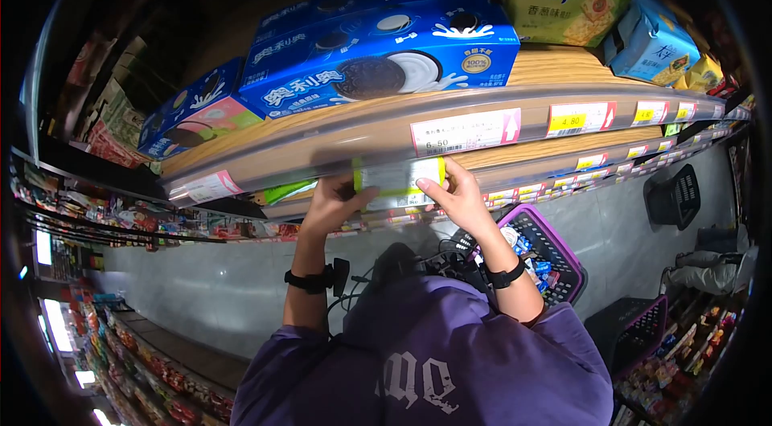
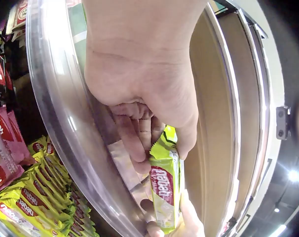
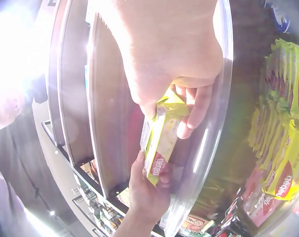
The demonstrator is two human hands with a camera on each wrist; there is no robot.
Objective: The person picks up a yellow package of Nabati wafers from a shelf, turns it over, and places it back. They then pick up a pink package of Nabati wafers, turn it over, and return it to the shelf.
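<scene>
Head view: a shiny yellow-green and white plastic wafer packet (image 1: 394, 178), long and thin with crinkly ends, was just in front of the wood-look shelf (image 1: 555, 66), near its smooth, clear plastic edge strip (image 1: 326, 151). The packet lay side to side, its long way going from left to right. The left hand (image 1: 332, 205) was partly closed, pinching the left end. The right hand (image 1: 464, 199) was partly closed too, its thumb on the right end. Blue, flat-sided cookie boxes (image 1: 322, 88) sat on the shelf, on the far side of the packet.
</scene>
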